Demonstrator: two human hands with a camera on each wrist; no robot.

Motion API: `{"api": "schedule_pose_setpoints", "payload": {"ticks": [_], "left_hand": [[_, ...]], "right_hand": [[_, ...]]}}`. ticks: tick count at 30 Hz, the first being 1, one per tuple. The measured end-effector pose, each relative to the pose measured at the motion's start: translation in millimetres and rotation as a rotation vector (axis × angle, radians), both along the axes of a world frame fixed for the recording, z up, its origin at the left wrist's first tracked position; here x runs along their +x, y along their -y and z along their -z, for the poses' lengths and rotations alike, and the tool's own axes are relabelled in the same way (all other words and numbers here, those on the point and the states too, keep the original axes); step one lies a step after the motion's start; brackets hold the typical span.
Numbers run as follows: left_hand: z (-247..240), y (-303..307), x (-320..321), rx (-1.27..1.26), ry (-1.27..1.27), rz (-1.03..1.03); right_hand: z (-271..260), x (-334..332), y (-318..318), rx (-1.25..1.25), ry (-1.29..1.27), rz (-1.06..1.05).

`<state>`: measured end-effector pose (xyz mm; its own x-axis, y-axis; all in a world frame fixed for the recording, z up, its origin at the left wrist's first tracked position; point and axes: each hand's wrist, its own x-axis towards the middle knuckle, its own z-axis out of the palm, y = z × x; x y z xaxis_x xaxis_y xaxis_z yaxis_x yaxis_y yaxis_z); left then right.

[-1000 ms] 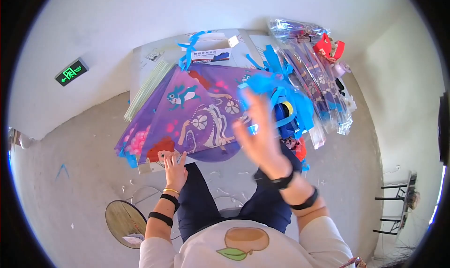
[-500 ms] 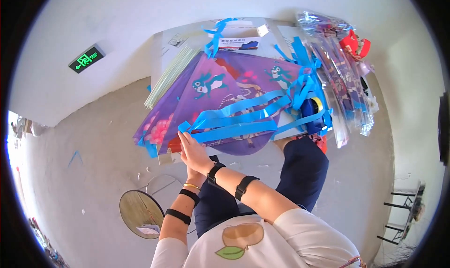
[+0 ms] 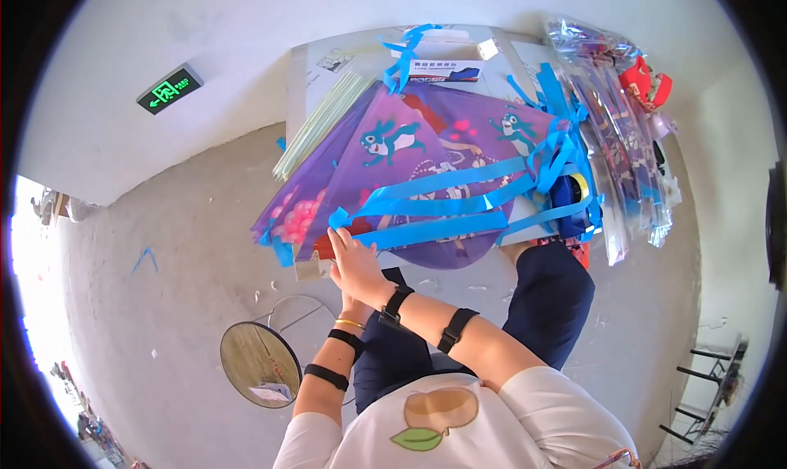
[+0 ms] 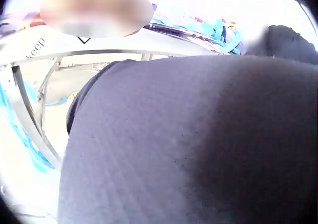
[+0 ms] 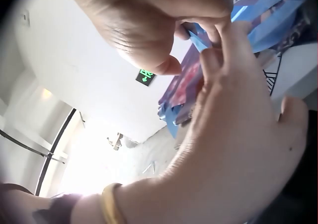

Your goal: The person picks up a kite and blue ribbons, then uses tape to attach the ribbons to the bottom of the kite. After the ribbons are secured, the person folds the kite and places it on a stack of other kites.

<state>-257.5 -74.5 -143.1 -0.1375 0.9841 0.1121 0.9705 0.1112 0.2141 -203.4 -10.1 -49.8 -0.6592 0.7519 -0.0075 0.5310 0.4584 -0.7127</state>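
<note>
A purple kite [image 3: 459, 100] printed with a cartoon figure and blue animals lies spread on the table. Long blue ribbons [image 3: 447, 229] cross its near half from the right side to its near left corner. At that corner my right hand [image 3: 358, 266] pinches a ribbon end between thumb and fingers. Directly beneath is my left hand [image 5: 233, 104], largely covered by the right one in the head view. Its fingertips rest at the kite's edge by the blue strip, its thumb standing apart. In the left wrist view only a blurred part of a hand shows above the trouser leg.
Pale thin sticks [image 3: 324, 125] lie left of the kite. A tape dispenser box [image 3: 443, 69] stands behind it. At right are a blue tape dispenser [image 3: 567, 202] and several plastic-wrapped kites [image 3: 619, 133]. A round stool [image 3: 261, 362] stands on the floor at left.
My right hand has swept left from the ribbon pile, drawing blue ribbons over the kite to its near left corner, where it meets my left hand. In the last half second both hands stayed there.
</note>
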Motion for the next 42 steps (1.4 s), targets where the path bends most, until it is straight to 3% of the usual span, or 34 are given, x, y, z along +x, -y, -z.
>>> {"api": "schedule_pose_setpoints", "payload": {"ticks": [1, 8, 14, 16, 21, 23, 25, 27, 31, 32, 34, 37, 42], "left_hand": [[0, 2, 0, 0.001, 0.001, 0.001], [5, -4, -3, 0.011, 0.014, 0.028], [12, 1, 13, 0.015, 0.030, 0.056], [14, 10, 14, 0.015, 0.038, 0.065], [5, 5, 7, -0.101, -0.058, 0.067], [-15, 5, 12, -0.053, 0.049, 0.035], [-17, 4, 16, -0.030, 0.058, 0.030], [-18, 5, 15, -0.015, 0.061, 0.029], [-17, 4, 16, -0.018, 0.069, 0.037], [-20, 3, 17, -0.032, 0.071, 0.029], [-20, 3, 19, -0.041, 0.048, 0.024], [-26, 2, 23, -0.073, 0.009, 0.028], [-31, 0, 29, -0.176, -0.103, 0.053]], "right_hand": [[-8, 1, 1, 0.002, 0.096, -0.019], [2, -4, -1, -0.005, 0.028, 0.001], [15, -1, -16, -0.051, -0.322, 0.085], [13, 0, -24, -0.226, -0.526, 0.132], [0, 16, -53, -0.446, -0.701, 0.175], [-20, 34, -66, -0.749, -0.972, 0.225], [-53, 70, -84, -0.763, -0.849, 0.258], [-74, 104, -101, -0.530, -0.861, 0.361], [-94, 200, -151, -0.676, -1.309, 0.459], [-75, 234, -165, -0.650, -1.362, 0.427], [-77, 274, -168, -0.556, -1.209, 0.606], [-26, 316, -171, -0.491, -0.997, 0.762], [48, 330, -158, -0.338, -0.606, 1.027]]}}
